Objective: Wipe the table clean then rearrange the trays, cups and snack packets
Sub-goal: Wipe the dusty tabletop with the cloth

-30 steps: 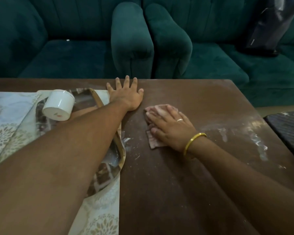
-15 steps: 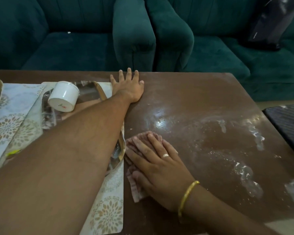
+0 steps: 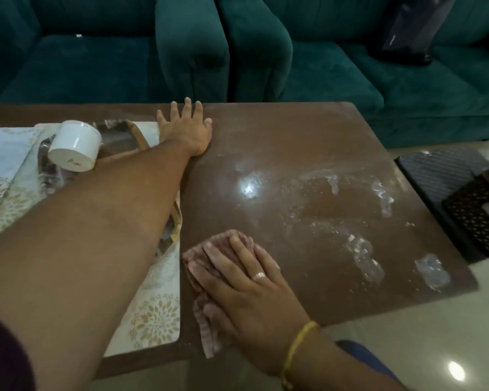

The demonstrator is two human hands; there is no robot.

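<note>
Right hand [image 3: 246, 289], flat and open, is dragging the cloth [image 3: 209, 266] back toward the counter's [image 3: 294, 142] near edge, while the open left hand [image 3: 187, 131] is staying planted.

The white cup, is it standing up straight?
No, the white cup lies tipped on its side on the tray.
</note>
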